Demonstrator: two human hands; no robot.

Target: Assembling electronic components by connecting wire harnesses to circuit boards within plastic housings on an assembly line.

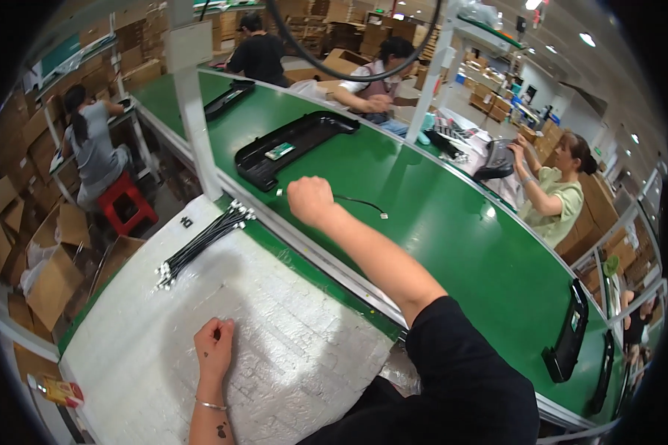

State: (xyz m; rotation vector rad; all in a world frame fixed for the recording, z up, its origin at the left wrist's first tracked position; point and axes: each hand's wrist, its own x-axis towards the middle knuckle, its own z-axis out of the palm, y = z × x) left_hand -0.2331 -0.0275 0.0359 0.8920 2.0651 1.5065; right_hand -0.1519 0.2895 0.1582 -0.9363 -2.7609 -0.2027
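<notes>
My right hand (310, 200) reaches over the green conveyor belt, its fingers closed on a short black cable (360, 202). A white connector on one end of the cable trails to the right, and a small white plug shows at the left of the fist. Just beyond lies a long black plastic housing (256, 162) with a small green circuit board (280, 151) in it. Over the white padded worktop, my left hand (214, 345) is curled into a loose fist, with nothing visible in it. A bundle of black cables with white connectors (202, 243) lies farther up the worktop.
More black housings lie on the belt, one at the far left (228, 100) and two at the right (570, 334). A white post (193, 111) stands at the belt's near edge. Several people work around the line. Open cardboard boxes (52, 289) fill the left side.
</notes>
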